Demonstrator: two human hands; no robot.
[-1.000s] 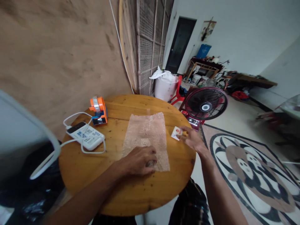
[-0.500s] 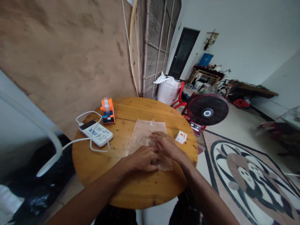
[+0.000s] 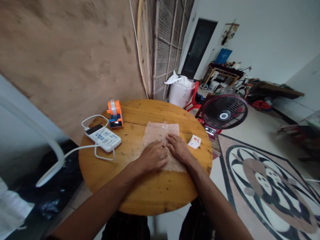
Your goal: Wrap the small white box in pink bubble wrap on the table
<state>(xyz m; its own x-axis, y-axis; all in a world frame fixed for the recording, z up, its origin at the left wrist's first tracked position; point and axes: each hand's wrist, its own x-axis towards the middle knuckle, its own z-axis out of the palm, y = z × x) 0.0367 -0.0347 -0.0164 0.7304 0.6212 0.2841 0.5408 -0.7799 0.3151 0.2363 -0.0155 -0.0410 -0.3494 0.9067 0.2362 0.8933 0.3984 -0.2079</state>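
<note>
Tabletop: bubble wrap (partly hidden) under hands.

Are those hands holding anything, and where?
I can't tell: the left hand and right hand lie over the bubble wrap, hiding any grip underneath.

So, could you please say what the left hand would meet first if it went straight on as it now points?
Most likely the right hand, just ahead of the left hand over the same bubble wrap; whether the two hands touch is unclear.
</note>
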